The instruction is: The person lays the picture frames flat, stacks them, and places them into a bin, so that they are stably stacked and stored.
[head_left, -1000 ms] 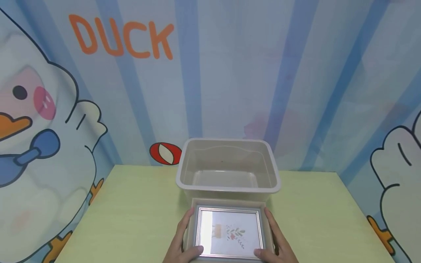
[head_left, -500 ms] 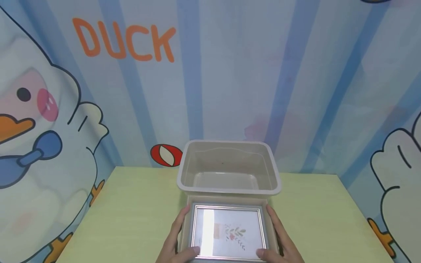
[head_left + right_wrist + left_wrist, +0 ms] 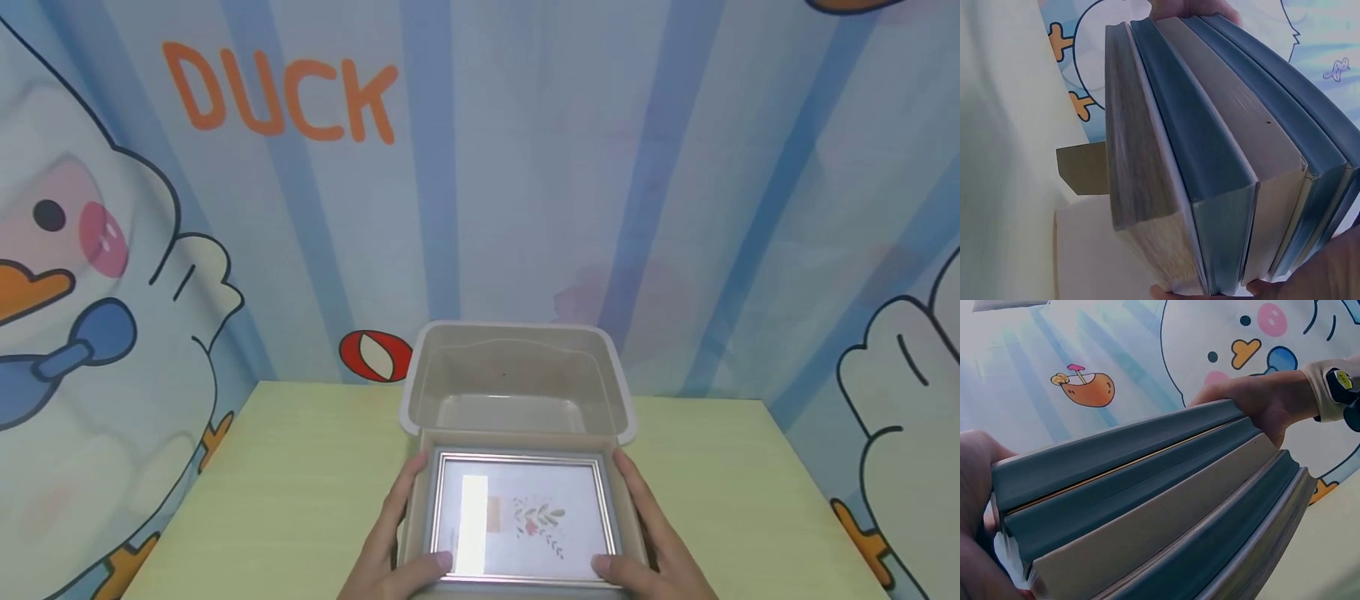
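Both hands hold a stack of several picture frames by its two short sides. On top, in the head view, lies a silver picture frame (image 3: 525, 517) with a plant print behind its shiny front. My left hand (image 3: 386, 568) grips the left side, thumb on the top frame's edge. On the other side my right hand (image 3: 669, 560) grips likewise. From the side, the stack shows blue-grey frames, a beige frame (image 3: 1154, 519) and a wood-grained frame (image 3: 1138, 137) at the bottom. The stack hides part of the front rim of a beige plastic bin (image 3: 513, 358).
The bin stands on a pale yellow-green table (image 3: 315, 467), near its back edge. Behind it hangs a blue striped cloth (image 3: 525, 167) with cartoon ducks. A brown flap (image 3: 1083, 169) sticks out below the stack in the right wrist view.
The stack has come up higher in the head view and looks larger, now overlapping the bin's front rim. Both hands have kept their hold, and the bin stays in place.
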A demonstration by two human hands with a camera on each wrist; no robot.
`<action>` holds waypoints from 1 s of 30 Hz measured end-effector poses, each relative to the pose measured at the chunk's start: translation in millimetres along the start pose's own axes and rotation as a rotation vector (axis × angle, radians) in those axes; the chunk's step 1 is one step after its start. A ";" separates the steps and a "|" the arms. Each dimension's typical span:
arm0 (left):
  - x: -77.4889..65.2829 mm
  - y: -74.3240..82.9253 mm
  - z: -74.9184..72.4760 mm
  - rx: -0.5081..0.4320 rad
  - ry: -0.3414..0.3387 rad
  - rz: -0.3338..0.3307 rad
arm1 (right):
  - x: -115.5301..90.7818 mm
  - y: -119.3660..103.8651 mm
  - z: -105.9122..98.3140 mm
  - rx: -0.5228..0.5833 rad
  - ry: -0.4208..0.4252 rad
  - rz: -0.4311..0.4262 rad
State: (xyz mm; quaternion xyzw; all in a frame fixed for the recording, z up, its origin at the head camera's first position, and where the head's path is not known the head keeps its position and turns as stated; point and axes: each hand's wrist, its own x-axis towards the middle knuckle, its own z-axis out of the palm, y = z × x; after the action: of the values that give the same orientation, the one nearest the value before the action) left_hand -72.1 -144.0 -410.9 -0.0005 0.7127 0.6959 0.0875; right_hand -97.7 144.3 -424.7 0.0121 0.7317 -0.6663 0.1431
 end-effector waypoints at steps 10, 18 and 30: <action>0.1 19.9 0.8 -0.027 -0.003 0.043 | -1.8 -15.7 -7.8 -0.012 -0.016 -0.053; 3.4 45.3 -1.1 0.062 0.048 0.012 | 1.7 -41.3 -11.4 -0.053 -0.054 -0.074; 22.8 75.2 -7.4 -0.012 -0.020 0.024 | 23.1 -74.3 -13.8 -0.071 -0.143 -0.161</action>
State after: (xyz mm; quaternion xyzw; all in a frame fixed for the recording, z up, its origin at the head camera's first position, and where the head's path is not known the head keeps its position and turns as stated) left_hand -104.7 -146.1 -339.0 0.0143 0.7076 0.7012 0.0862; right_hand -138.0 145.5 -356.7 -0.0997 0.7414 -0.6483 0.1413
